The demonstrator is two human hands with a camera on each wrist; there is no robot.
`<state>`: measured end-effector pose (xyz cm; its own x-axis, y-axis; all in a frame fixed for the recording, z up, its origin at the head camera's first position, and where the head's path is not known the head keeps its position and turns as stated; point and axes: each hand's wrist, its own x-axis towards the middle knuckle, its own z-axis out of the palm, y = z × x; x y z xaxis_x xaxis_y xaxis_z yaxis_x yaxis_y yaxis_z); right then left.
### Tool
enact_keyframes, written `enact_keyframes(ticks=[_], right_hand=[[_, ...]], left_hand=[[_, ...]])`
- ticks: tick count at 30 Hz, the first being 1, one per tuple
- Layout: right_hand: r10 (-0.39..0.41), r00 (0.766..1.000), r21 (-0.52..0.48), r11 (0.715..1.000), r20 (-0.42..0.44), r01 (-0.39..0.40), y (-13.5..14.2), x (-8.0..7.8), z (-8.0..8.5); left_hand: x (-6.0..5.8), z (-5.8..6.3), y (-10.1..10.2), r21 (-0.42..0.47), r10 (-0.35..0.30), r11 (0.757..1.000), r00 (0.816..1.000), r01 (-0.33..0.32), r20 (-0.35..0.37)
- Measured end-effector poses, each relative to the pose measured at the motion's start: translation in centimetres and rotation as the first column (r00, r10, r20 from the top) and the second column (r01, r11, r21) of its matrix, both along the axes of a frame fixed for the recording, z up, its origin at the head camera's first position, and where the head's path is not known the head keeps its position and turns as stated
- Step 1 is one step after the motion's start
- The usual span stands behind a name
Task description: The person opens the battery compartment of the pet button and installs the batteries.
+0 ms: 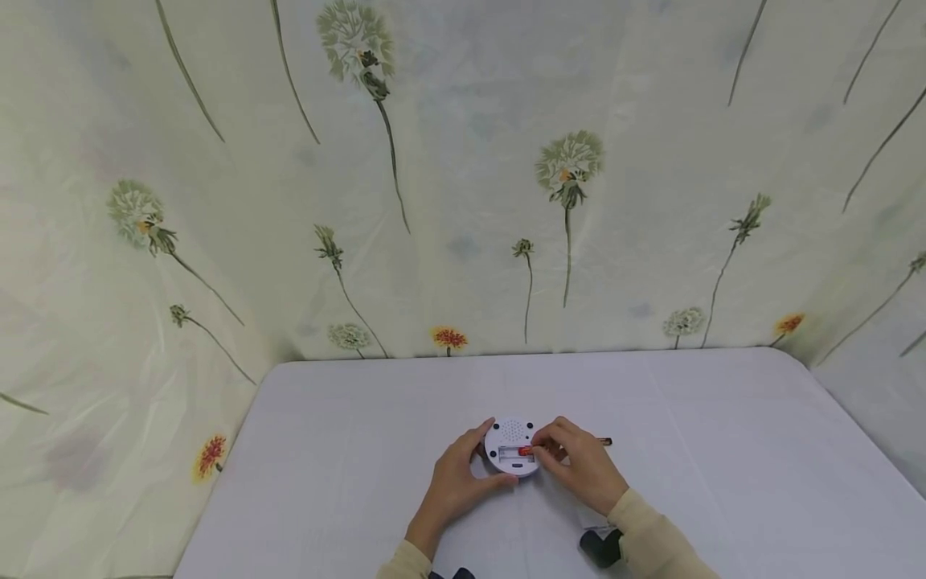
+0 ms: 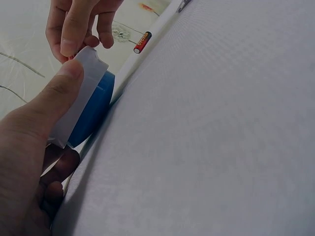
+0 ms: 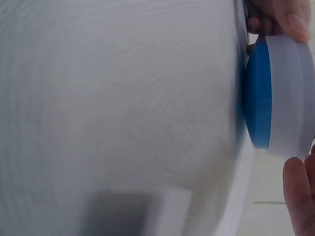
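A round white device [image 1: 512, 432] with a blue side [image 2: 96, 113] is on the table, its battery slot and a patch of small holes facing up. Thumb and fingers of my left hand [image 1: 463, 468] grip it around its left edge. My right hand [image 1: 579, 460] pinches a red battery [image 1: 525, 451] at the right part of the slot. Whether the battery is fully seated, I cannot tell. In the right wrist view, the device's white wall [image 3: 290, 98] shows between both hands.
A second battery [image 2: 142, 43], red and black, lies on the white-covered table [image 1: 347, 466] just past my right hand. Behind the table hangs a flower-printed cloth [image 1: 463, 177]. A black wrist mount [image 1: 600, 548] shows beside the right sleeve.
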<state>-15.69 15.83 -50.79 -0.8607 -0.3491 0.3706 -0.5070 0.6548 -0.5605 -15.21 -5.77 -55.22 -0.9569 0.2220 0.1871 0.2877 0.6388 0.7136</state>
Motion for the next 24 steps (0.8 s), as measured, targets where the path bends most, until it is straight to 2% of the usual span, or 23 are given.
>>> enact_keyframes(ticks=[24], right_hand=[[-0.003,1.0,0.023,1.0,0.017,0.003,-0.31,-0.31,-0.2]], left_hand=[[-0.05,0.0,-0.11,-0.003,-0.006,1.0,0.999,0.006,0.036]])
